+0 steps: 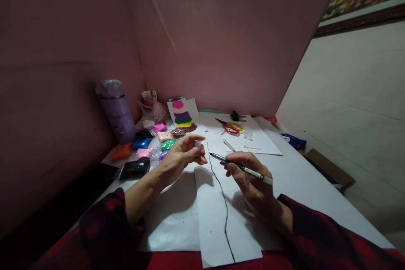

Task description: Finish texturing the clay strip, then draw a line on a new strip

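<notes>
A dark marker pen point(249, 171) is in my right hand point(253, 181), its dark tip pointing left and uncapped. My left hand point(182, 156) is raised left of the tip, thumb and fingers pinched on a small whitish translucent piece point(198, 144) that looks like the pen's cap. Beneath both hands lies a white paper strip point(211, 228), with a wavy black line point(226, 206) running from its near edge toward the far end. The pen tip is close to the far part of this line; whether it touches the paper I cannot tell.
Several bagged clay packets point(136, 169) lie at the left, before a purple bottle point(117, 114). A colour-striped card point(182, 114) leans at the back. Scissors point(230, 128), a black-handled tool point(236, 116) and a cutter point(229, 145) rest on white sheets point(268, 145). Pink walls stand behind.
</notes>
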### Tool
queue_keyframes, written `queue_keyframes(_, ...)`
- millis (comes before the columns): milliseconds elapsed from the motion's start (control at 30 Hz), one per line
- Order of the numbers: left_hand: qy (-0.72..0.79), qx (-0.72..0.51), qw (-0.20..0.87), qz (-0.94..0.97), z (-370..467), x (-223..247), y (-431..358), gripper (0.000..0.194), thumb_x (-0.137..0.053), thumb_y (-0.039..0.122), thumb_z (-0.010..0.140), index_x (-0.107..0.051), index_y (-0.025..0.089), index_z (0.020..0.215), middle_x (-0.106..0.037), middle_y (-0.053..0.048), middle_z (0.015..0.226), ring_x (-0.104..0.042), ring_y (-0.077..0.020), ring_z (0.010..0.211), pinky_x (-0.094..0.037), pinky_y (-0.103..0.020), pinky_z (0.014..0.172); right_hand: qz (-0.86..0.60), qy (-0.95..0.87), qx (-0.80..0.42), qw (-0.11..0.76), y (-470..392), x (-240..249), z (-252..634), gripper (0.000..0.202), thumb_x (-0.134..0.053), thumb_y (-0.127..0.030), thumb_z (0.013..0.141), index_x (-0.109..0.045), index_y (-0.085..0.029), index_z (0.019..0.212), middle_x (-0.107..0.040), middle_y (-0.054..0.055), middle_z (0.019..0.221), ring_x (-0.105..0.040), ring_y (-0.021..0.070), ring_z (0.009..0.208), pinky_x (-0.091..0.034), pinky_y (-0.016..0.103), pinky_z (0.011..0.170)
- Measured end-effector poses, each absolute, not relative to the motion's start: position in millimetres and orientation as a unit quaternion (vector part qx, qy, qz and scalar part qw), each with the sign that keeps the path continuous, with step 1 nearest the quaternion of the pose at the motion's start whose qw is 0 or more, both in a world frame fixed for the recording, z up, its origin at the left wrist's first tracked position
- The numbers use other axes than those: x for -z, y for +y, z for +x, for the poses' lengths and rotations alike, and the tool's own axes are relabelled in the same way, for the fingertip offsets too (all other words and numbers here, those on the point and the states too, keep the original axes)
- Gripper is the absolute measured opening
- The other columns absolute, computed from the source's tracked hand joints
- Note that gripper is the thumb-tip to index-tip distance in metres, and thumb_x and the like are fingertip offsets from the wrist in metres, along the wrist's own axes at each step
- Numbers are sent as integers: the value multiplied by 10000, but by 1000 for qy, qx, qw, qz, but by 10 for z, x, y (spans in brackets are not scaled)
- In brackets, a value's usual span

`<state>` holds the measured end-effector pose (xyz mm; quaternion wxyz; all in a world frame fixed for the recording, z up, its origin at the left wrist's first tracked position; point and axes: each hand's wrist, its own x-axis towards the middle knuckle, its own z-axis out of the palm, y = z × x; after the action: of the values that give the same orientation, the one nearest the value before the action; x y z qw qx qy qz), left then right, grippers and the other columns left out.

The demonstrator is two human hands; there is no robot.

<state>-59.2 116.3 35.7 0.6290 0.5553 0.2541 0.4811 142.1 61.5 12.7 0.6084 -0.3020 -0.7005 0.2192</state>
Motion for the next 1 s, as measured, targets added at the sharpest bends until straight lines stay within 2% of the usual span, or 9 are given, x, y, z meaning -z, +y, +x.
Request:
queue_keyframes(100,259,-485,678,488,-565,-389,1117,421,-790,247,727,-581,161,1082,-636,0,766,-681,-168,681,-523,-294,678,-293,-721,-202,595,606,-170,1416,135,-592,-159,906,-633,-245,1002,-645,6,859,-619,131,673,-498,271,602)
queue_keyframes(233,288,-480,724,404,-552,-363,1107,315,-766,204,748,-548,148,967,-669,-28,751,-702,-201,743,-560,-340,733,-273,-746,-195,576,600,-190,1416,196,-588,-118,898,-633,-250,1035,-649,7,894,-636,132,703,-515,273,628)
queue_keyframes(400,295,-452,761,360,-566,-288,1138,208,-700,179,804,-543,143,935,-689,-50,769,-698,-170,680,-553,-261,614,-269,-759,-183,564,607,-171,1418,175,-593,-121,897,-636,-234,1022,-652,8,878,-640,135,716,-529,278,655)
queue_keyframes(633,287,-458,751,379,-544,-292,1084,196,-701,196,808,-562,128,930,-697,-67,801,-687,-150,665,-549,-225,570,-276,-754,-195,563,608,-185,1400,176,-604,-122,893,-648,-242,1014,-678,-3,891,-642,114,676,-535,259,645)
queue_keyframes(800,304,-454,727,415,-516,-314,1051,289,-766,259,748,-544,137,886,-711,-91,797,-697,-176,684,-546,-232,557,-285,-739,-222,568,617,-183,1398,186,-615,-132,885,-668,-246,1021,-693,1,907,-651,116,664,-532,262,622)
queue_keyframes(900,312,-433,715,453,-509,-339,1038,371,-816,332,684,-522,146,811,-702,-77,719,-661,-154,583,-504,-214,485,-299,-710,-254,585,614,-180,1386,157,-631,-161,880,-692,-246,997,-691,2,861,-655,129,667,-526,269,610)
queue_keyframes(1000,319,-425,705,470,-503,-358,1025,395,-823,377,663,-516,148,759,-658,-26,625,-539,-83,431,-407,-176,400,-312,-672,-296,604,609,-175,1372,120,-655,-201,871,-713,-250,964,-686,-4,812,-644,127,648,-522,270,609)
